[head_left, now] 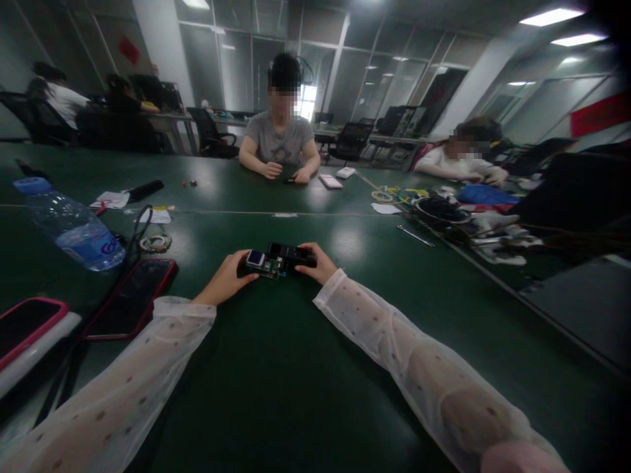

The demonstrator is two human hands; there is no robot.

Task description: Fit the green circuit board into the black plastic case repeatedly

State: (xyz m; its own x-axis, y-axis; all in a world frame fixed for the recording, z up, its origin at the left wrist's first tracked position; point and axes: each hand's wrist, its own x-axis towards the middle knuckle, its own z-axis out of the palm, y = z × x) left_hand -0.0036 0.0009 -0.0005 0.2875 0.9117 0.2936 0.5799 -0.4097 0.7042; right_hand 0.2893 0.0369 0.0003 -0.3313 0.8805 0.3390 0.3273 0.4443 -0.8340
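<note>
My left hand [227,278] grips the left end of a small green circuit board [271,267] with a little square screen [256,257] on it, thumb at the near edge and fingers behind. A black plastic case [286,251] is held in my right hand [319,264], its fingers curled over the right end. Board and case meet or overlap in front of me, just above or on the green table; whether they are joined I cannot tell. Sheer dotted sleeves cover both forearms.
To the left are a water bottle [79,230], a red-edged phone [131,299], another phone [29,322] and a coiled cable [155,243]. A wrench-like metal tool [415,235] and a heap of cables [444,213] lie at right. A person [280,135] sits opposite.
</note>
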